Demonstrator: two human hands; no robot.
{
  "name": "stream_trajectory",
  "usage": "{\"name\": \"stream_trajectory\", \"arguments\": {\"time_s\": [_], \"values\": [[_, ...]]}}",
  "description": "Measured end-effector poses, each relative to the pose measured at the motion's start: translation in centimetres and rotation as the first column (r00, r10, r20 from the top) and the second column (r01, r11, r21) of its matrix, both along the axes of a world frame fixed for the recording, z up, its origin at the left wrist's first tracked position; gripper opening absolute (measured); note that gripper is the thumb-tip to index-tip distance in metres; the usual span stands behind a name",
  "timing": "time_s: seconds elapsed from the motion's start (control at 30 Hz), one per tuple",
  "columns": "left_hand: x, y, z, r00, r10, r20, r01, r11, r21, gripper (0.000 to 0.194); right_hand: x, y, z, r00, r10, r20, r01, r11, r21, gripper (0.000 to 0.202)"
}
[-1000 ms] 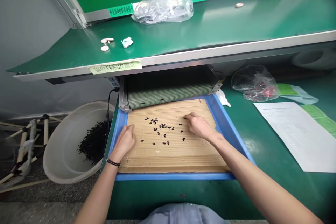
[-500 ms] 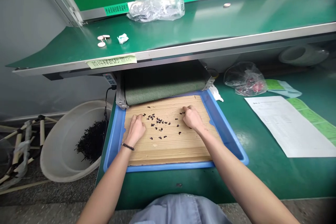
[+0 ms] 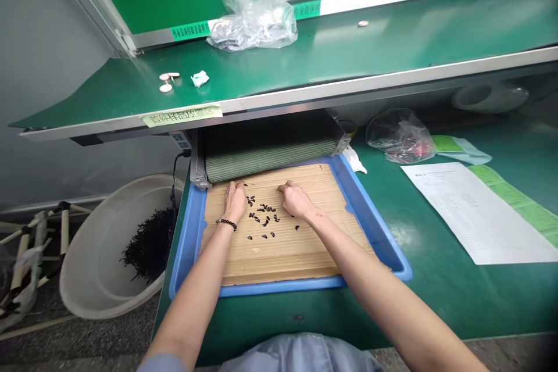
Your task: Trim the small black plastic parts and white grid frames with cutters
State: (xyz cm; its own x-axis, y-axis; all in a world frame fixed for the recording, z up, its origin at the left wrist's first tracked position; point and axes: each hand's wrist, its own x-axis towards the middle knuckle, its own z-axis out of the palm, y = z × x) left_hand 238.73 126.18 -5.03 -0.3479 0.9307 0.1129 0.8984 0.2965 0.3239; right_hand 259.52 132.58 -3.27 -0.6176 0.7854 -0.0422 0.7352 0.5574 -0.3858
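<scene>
You have both hands over the cardboard sheet (image 3: 279,258) in the blue tray (image 3: 394,256), near the green ribbed belt (image 3: 270,158) at its far side. Left hand (image 3: 236,202): fingers bunched narrow, tips down at the far left part of the sheet, a black piece just beside them. Can't tell if you have one pinched there. Right hand (image 3: 297,201): curled, thumb and index close together and pointing left, over the far middle of the sheet. Can't tell if a piece is between those tips either

Small black pieces (image 3: 267,208) lie loose on the cardboard, mostly clustered between your hands and a bit to the near side. A few sit apart nearer you, one more sits near side of your right hand. Dark beaded bracelet (image 3: 226,223) is on your left wrist

Tray sits on the green worktop (image 3: 431,299), far edge up against the belt unit. Right of the tray: white printed sheet (image 3: 475,209) with a green sheet (image 3: 517,195) along its right side, clear bag (image 3: 403,138) with something red in it farther back. Left of the worktop, lower down: pale round bin (image 3: 93,244) with a dark tangled heap (image 3: 150,244) inside

On the green shelf (image 3: 314,67) above: stuffed plastic bag (image 3: 257,26), pale discs (image 3: 165,87) and crumpled scrap (image 3: 200,78) at left, one pale disc (image 3: 362,23) at right
</scene>
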Motion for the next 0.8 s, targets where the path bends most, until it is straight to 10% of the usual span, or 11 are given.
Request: {"name": "stream_trajectory", "arguments": {"time_s": [0.3,0.5,0.67,0.8], "values": [[-0.2,1.0,0.9,0.997,-0.068,-0.035,0.067,0.997,-0.027,0.029,3.5,-1.2,0.6,0.999,-0.042,0.001,0.042,0.999,0.023,0.039],[-2.3,-8.0,4.7,0.989,-0.138,-0.056,0.138,0.990,0.002,0.026,11.0,-2.8,-0.6,0.957,-0.219,0.190,0.227,0.974,-0.019,0.034],[-8.4,-17.3,6.1,0.940,0.296,-0.168,-0.281,0.954,0.107,0.025,11.0,-4.6,-1.5,0.924,-0.294,0.244,0.307,0.952,-0.014,0.033],[-8.0,-17.9,5.6,0.899,0.429,-0.088,-0.401,0.887,0.228,0.041,5.9,-6.0,-0.7,0.956,-0.235,0.177,0.245,0.969,-0.039,0.033]]}}
